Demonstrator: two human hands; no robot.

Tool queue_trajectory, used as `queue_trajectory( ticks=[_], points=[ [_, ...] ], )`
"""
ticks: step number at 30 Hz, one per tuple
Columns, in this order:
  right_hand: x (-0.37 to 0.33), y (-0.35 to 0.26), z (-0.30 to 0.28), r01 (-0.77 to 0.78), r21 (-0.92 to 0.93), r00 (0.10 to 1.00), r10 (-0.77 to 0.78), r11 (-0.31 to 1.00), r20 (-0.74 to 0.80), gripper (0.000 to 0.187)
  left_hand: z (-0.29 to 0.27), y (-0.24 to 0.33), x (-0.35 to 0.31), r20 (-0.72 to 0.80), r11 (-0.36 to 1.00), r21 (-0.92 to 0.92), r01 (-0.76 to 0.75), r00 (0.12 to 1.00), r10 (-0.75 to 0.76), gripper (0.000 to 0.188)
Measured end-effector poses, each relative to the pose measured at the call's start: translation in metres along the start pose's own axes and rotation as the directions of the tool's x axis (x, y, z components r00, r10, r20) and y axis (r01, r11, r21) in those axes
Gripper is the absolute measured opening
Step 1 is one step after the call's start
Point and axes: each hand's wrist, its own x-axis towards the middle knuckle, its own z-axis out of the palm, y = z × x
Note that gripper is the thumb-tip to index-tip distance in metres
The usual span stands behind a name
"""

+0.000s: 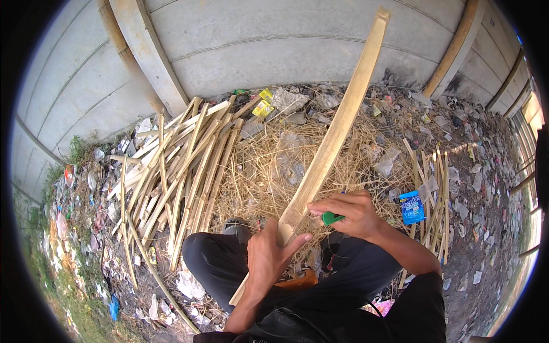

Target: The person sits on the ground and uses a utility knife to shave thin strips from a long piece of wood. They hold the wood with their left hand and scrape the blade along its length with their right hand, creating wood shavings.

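A long split bamboo strip point(343, 118) slants from my lap up toward the wall, its hollow inner face showing. My left hand point(267, 254) is closed round its lower part, the thumb lying across toward the right. Against the strip's right edge, just above that thumb, is my right hand point(350, 212), its fingers curled round a green handle point(332, 218). The working end of this green-handled tool is hidden, so its kind cannot be told. Pale shavings point(274, 166) cover the ground in front of my crossed legs, under the strip.
A heap of split bamboo strips point(189, 166) lies to the left, with a smaller bundle point(436, 194) at the right beside a blue packet point(412, 207). Scattered litter covers the soil. A grey panel wall point(274, 51) with posts stands beyond.
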Motion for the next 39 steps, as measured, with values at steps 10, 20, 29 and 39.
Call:
queue_trajectory(
  ticks=[10, 20, 29, 39],
  points=[
    [0.006, -0.011, 0.002, -0.167, 0.169, 0.983, 0.152, 0.971, 0.102, 0.028, -0.002, 0.003, 0.003, 0.008, 1.000, -0.005, 0.023, 1.000, -0.023, 0.068],
    [0.004, -0.014, -0.008, -0.296, 0.287, 0.953, 0.299, 0.911, 0.034, 0.029, -0.006, 0.001, 0.005, -0.002, 0.997, -0.050, 0.054, 0.999, -0.054, 0.062],
    [-0.003, -0.005, -0.014, -0.369, 0.079, 0.929, 0.370, 0.926, 0.005, 0.035, -0.012, -0.007, 0.003, -0.017, 0.978, -0.207, 0.038, 0.999, -0.042, 0.055],
    [-0.002, -0.023, 0.011, -0.115, -0.094, 0.993, 0.118, 0.989, 0.024, 0.032, -0.018, 0.006, 0.002, 0.011, 0.992, -0.121, 0.034, 0.999, -0.033, 0.054]
  ],
)
